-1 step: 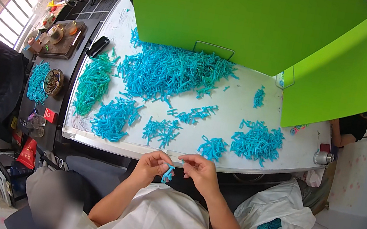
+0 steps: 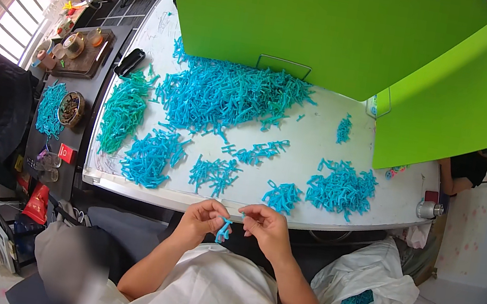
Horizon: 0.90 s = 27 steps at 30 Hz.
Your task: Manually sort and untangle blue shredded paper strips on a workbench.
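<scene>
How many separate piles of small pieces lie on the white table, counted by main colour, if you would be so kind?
Green pile: 1
Mainly blue piles: 7
Total: 8
Not counted: the blue pieces in the left hand.

Two hands (image 2: 202, 219), two large green boards (image 2: 327, 25) — one table (image 2: 321, 142) bearing eight clusters of plastic pieces (image 2: 232, 99).

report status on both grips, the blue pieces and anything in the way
Left grip: closed on blue pieces. Right grip: apart from left, pinching a small blue bit at the fingertips. Nothing seen blocking between them.
</scene>
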### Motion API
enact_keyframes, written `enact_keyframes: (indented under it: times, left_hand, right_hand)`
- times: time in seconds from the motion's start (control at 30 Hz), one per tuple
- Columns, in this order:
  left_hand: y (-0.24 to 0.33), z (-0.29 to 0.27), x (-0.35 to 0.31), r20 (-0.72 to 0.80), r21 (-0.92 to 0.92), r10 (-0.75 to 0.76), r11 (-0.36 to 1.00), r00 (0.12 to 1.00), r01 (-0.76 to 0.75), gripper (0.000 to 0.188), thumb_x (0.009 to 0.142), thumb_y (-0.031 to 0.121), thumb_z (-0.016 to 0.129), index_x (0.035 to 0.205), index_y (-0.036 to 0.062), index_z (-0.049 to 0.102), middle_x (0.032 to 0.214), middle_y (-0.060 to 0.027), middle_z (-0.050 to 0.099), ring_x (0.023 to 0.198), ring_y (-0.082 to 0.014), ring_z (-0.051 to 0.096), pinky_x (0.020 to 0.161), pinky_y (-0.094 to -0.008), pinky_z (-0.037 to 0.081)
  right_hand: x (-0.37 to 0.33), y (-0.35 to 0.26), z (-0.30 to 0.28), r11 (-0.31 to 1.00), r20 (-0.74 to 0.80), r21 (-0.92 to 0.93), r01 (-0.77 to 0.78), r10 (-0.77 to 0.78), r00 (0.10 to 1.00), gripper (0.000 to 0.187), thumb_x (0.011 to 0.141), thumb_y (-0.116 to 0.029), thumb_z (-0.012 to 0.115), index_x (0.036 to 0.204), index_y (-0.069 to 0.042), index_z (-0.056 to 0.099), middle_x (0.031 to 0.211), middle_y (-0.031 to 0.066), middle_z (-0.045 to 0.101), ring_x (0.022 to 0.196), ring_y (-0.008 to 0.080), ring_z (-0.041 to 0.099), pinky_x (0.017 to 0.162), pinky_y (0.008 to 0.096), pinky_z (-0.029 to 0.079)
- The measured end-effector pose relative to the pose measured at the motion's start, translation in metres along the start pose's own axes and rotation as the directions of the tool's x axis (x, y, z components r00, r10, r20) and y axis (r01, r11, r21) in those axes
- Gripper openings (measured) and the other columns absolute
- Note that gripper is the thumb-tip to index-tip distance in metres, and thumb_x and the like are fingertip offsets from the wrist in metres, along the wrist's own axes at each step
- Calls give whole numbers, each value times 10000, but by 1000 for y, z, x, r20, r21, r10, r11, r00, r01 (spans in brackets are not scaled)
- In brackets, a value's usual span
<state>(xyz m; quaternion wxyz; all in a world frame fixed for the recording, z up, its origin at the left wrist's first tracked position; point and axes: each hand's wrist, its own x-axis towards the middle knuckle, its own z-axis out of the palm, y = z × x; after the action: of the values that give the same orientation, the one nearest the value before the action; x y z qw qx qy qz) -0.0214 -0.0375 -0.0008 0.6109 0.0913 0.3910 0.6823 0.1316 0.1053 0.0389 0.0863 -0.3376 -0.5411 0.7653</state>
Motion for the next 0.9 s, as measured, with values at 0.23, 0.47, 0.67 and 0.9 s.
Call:
enact_keyframes:
  times: [0.23,0.47,0.67,0.9]
  left_hand:
    - [-1,0,5,23,-53,-24,998,999,25,112,956,107,677,985,19,613,879,-101,692,757,-173,691,611,-290,562]
    - [0,2,4,27,-49,-43,998,999,44,89,962,83,664,977,12,612,871,-93,677,709,-157,655,599,-284,538]
    - [2,7,4,25,-35,24,999,999,-23,48,959,38,650,977,9,616,868,-77,674,755,-143,653,640,-277,522]
    - [4,6,3,16,-17,36,999,999,-36,46,933,-21,654,953,10,625,878,-75,678,792,-138,655,688,-267,520]
  right_hand:
    - [-5,-4,8,981,37,162,110,-117,992,177,957,-69,673,1126,-15,670,884,16,652,729,66,606,655,210,530]
    - [-5,-1,12,965,40,242,100,-112,993,157,949,-31,676,1104,-9,666,877,41,669,745,82,637,646,227,543]
    - [-4,2,13,971,68,223,85,-102,992,127,947,-32,678,1067,-3,651,866,61,691,739,96,656,658,231,553]
    - [-4,-1,13,967,54,238,85,-101,993,142,944,-42,687,1071,0,639,860,66,689,745,109,668,673,242,569]
